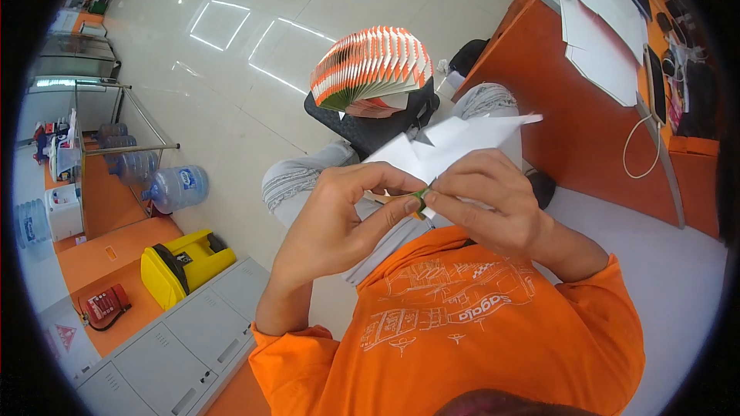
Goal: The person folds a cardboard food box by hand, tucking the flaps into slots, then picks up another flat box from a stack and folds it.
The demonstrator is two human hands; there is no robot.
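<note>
A white folded sheet of paper (462, 142) is pinched between both hands above my lap, its creased flaps pointing away from me. My left hand (347, 212) grips the near edge with thumb and forefinger, where a small green part shows. Opposite it, the fingers of my right hand (489, 196) press on the same edge, nearly touching the left fingertips. Beyond the hands, a curved fan of folded orange, white and green paper pieces (374, 65) stands on a black seat (351, 123). The paper's underside is partly hidden by my fingers.
To the right is an orange desk (570, 108) with white sheets (597, 46), devices and a cable. Along the left are water bottles (179, 188), a metal-framed rack (131, 146), a yellow bin (181, 266), a fire extinguisher (106, 304) and grey lockers (181, 339).
</note>
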